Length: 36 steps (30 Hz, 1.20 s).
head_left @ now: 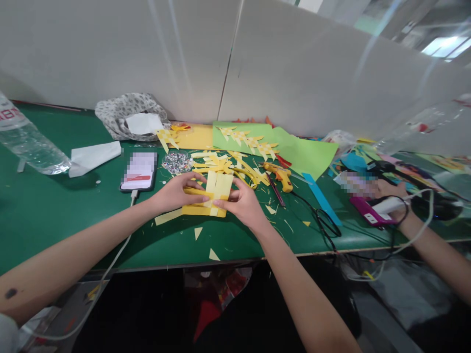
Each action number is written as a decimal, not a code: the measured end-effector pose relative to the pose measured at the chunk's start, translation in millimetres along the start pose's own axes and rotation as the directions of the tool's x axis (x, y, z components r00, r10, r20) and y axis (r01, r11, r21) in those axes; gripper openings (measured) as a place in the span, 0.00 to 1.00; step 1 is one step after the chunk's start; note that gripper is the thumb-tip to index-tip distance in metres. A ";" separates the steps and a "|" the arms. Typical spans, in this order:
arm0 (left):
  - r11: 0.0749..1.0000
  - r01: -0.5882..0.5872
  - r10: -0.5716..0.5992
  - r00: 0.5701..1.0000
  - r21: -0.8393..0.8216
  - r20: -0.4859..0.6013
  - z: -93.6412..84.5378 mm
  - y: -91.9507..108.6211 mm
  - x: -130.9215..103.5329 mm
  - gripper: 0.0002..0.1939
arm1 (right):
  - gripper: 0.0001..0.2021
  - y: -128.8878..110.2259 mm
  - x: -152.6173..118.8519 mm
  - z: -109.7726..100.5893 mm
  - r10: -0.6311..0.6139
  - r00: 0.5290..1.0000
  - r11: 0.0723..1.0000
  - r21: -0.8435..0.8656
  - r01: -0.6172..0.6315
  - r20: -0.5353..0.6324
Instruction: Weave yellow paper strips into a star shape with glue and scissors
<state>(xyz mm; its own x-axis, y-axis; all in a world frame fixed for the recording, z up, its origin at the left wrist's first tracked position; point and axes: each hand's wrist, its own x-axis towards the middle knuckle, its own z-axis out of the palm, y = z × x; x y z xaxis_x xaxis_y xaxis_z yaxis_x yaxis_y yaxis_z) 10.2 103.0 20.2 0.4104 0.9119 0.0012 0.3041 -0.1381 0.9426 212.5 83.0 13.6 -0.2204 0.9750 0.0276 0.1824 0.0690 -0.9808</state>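
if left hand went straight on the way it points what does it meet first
The yellow paper piece it holds, then probably the right hand, though depth is hard to judge.

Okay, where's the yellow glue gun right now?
In the head view, the yellow glue gun lies right of centre on the green table, beyond and to the right of the right hand, beside a slim dark-red tool.

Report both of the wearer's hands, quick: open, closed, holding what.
Left hand: closed, holding the woven yellow paper piece by its left side.
Right hand: closed, holding the same piece, thumb on top.
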 end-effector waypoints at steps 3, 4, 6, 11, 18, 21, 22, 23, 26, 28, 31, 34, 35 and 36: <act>0.998 -0.029 0.025 0.996 -0.047 -0.082 1.1 -1.6 1.3 0.29 | 0.30 0.0 1.8 -4.5 -0.020 0.997 1.000 0.017 0.021 -0.074; 0.998 -0.026 0.020 0.994 -0.062 -0.104 1.5 -1.8 1.6 0.31 | 0.30 0.2 2.5 -5.8 -0.028 0.994 0.999 0.033 0.032 -0.109; 0.992 0.002 -0.016 0.993 -0.125 -0.116 2.9 -0.8 1.8 0.35 | 0.30 0.3 3.6 -7.5 -0.046 0.983 0.996 0.062 0.058 -0.179; 0.939 0.167 -0.178 0.984 -0.301 -0.008 7.2 5.1 -0.3 0.38 | 0.29 -0.4 4.1 -4.5 -0.060 0.964 0.993 0.080 0.083 -0.261; 0.924 0.124 -0.120 0.992 -0.361 0.033 5.4 -3.3 1.8 0.26 | 0.28 1.0 3.7 0.9 -0.065 0.967 0.996 0.051 0.080 -0.245; 0.921 0.137 -0.140 0.990 -0.365 0.020 3.8 -6.4 2.6 0.31 | 0.29 0.6 3.4 1.1 -0.067 0.969 0.995 0.055 0.083 -0.238; 0.922 0.146 -0.153 0.988 -0.358 0.009 3.2 -6.6 2.6 0.33 | 0.29 0.2 3.3 1.0 -0.066 0.969 0.995 0.057 0.082 -0.237; 0.925 0.156 -0.166 0.986 -0.346 0.000 2.7 -6.5 2.6 0.35 | 0.29 -0.2 3.1 1.1 -0.063 0.970 0.995 0.058 0.079 -0.236; 0.931 0.188 -0.205 0.978 -0.312 -0.022 0.8 -4.7 2.2 0.40 | 0.29 -1.2 2.7 1.0 -0.053 0.969 0.995 0.066 0.071 -0.242; 0.932 0.195 -0.212 0.977 -0.307 -0.022 -0.6 -2.9 2.1 0.40 | 0.29 -1.3 2.6 0.9 -0.053 0.968 0.994 0.077 0.074 -0.245; 0.934 0.181 -0.194 0.981 -0.307 -0.013 -2.1 -0.7 2.1 0.37 | 0.29 -1.0 2.6 0.7 -0.062 0.968 0.993 0.084 0.085 -0.242; 0.938 0.165 -0.172 0.985 -0.304 0.006 -2.0 -0.6 2.0 0.32 | 0.29 -2.1 2.1 1.1 -0.056 0.969 0.992 0.094 0.081 -0.240; 0.940 0.161 -0.167 0.986 -0.301 0.006 -1.5 -1.0 1.9 0.31 | 0.29 -2.8 1.9 1.3 -0.052 0.970 0.991 0.105 0.079 -0.236; 0.943 0.154 -0.160 0.987 -0.296 0.005 -1.0 -1.6 1.9 0.31 | 0.30 -3.4 1.6 1.6 -0.048 0.972 0.990 0.118 0.077 -0.230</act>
<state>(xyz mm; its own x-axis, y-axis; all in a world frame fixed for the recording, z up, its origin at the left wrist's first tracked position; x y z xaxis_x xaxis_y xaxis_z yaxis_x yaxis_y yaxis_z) 9.6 105.3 18.9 0.3611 0.9202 -0.1514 0.0956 0.1250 0.9875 210.0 84.0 16.7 -0.0030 0.9930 0.1183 0.0502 0.1183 -0.9917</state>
